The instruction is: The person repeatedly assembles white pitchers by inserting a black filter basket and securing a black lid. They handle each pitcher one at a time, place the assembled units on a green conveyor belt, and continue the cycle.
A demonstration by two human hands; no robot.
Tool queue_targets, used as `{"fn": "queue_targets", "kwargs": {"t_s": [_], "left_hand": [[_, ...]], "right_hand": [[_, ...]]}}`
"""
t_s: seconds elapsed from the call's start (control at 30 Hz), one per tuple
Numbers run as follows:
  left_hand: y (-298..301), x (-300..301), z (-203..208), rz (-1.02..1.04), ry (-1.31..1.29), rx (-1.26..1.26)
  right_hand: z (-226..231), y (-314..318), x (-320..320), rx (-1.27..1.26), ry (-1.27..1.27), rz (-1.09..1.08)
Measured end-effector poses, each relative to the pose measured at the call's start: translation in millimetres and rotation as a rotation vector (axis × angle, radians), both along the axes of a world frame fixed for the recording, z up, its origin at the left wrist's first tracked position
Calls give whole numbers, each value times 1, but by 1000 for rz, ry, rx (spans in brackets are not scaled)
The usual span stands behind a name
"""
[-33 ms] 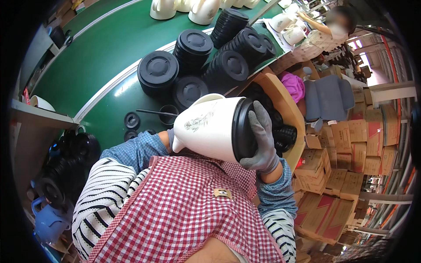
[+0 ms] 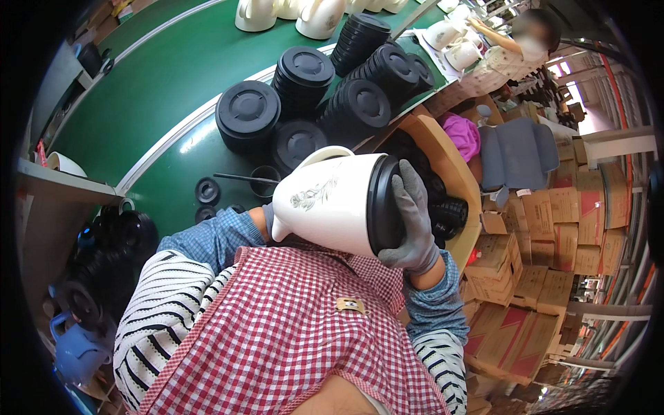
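Note:
A white vacuum jug (image 2: 319, 202) with a grey plant print lies on its side in front of my chest. Its handle (image 2: 325, 153) points away from me and its spout (image 2: 278, 230) points down to the left. A round black base (image 2: 382, 207) covers its right end. My right hand (image 2: 415, 232), in a grey glove, grips this base, fingers spread over its edge and thumb below. Behind the jug's left end is my left hand (image 2: 269, 216); only a bit near the wrist shows, its fingers hidden.
Stacks of black discs (image 2: 249, 111) stand on the green bench (image 2: 159, 83), beside a black cup (image 2: 264, 181) with a rod across it. Several white jugs (image 2: 321, 17) line the far side. An open carton (image 2: 462, 176) of black parts is at right. Another person (image 2: 512, 59) works at far right.

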State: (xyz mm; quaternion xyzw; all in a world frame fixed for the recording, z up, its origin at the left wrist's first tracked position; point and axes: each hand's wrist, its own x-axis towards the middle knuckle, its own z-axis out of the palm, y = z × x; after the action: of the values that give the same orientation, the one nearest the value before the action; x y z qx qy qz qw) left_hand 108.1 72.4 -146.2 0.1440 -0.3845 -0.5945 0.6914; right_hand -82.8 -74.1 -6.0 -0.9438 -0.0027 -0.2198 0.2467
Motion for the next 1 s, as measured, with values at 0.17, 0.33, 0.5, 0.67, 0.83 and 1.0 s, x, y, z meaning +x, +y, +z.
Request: {"fn": "queue_targets", "kwargs": {"t_s": [0.17, 0.33, 0.5, 0.67, 0.83, 1.0], "left_hand": [[2, 36, -19, 151, 69, 113], [-4, 48, -20, 167, 89, 126], [-15, 25, -7, 50, 31, 78], [-17, 16, 0, 35, -15, 59], [-15, 16, 3, 39, -26, 74], [-21, 14, 2, 36, -15, 70]], "right_hand": [[-17, 2, -13, 387, 48, -125], [-24, 3, -13, 387, -48, -114], [-6, -2, -6, -85, -187, 45], [22, 13, -12, -205, -64, 136], [13, 19, -22, -195, -121, 231], [24, 18, -28, -177, -69, 203]]}}
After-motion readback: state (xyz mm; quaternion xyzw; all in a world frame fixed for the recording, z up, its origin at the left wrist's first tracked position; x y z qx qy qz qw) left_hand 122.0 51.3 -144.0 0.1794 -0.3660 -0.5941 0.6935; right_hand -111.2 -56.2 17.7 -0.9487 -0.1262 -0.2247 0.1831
